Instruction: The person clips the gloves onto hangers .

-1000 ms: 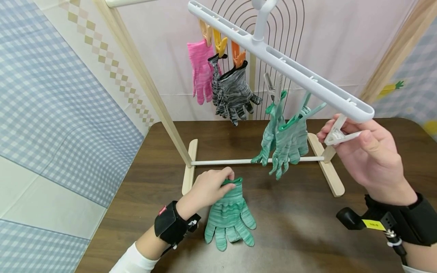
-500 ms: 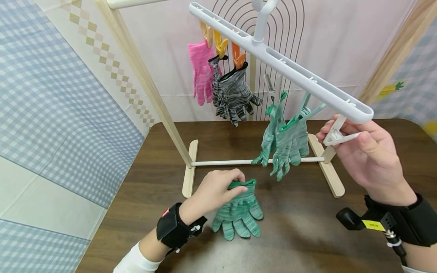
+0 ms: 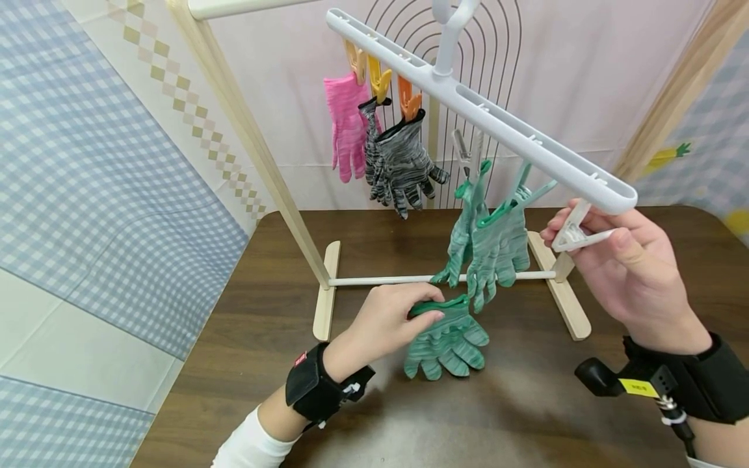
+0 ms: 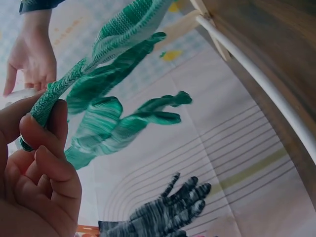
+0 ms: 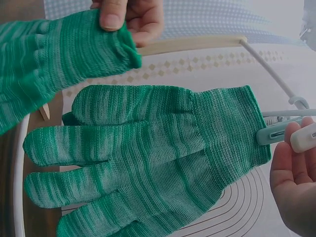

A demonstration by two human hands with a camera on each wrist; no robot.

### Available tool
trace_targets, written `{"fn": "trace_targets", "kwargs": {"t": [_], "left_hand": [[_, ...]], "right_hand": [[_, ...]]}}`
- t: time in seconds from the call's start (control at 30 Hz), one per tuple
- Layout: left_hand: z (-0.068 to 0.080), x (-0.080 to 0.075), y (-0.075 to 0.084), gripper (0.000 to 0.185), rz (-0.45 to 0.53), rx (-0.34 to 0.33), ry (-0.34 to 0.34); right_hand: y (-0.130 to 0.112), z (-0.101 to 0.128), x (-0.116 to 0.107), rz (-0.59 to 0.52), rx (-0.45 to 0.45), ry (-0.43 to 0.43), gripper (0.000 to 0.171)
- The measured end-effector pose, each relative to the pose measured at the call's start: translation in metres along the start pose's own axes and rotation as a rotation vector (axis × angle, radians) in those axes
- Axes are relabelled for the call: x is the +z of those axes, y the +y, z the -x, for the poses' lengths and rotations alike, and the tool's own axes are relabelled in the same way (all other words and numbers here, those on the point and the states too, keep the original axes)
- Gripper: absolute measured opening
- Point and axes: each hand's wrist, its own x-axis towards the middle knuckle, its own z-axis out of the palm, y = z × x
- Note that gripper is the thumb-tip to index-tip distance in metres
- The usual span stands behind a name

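Note:
My left hand [image 3: 394,318] pinches the cuff of a green striped glove [image 3: 447,338] and holds it just above the brown table [image 3: 526,403]; the same glove [image 5: 54,54] shows in the right wrist view under the left hand [image 5: 129,16]. In the left wrist view the cuff [image 4: 49,98] sits between thumb and fingers. My right hand [image 3: 608,253] pinches a white clip [image 3: 576,229] that hangs from the end of the white peg hanger [image 3: 497,123]. Two green gloves [image 3: 494,244] hang clipped beside it.
A pink glove [image 3: 346,127] and grey striped gloves [image 3: 400,162] hang from orange and yellow clips farther along the hanger. A wooden rack [image 3: 257,156] with a white crossbar [image 3: 404,279] stands on the table. Checked cloth walls lie left and right.
My left hand has lifted the green glove off the table and carried it right, toward the hanging green gloves. The right hand stays on the white clip.

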Motion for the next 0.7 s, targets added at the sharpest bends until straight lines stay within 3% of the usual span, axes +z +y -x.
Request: {"fn": "trace_targets", "kwargs": {"t": [0.33,0.7], "left_hand": [[-0.014,0.002,0.012,0.016,0.06,0.058,0.079],[-0.027,0.007,0.022,0.017,0.131,0.033,0.104]], "right_hand": [[0.0,0.0,0.001,0.003,0.007,0.001,0.042],[0.0,0.001,0.002,0.034,0.017,-0.01,0.044]]}}
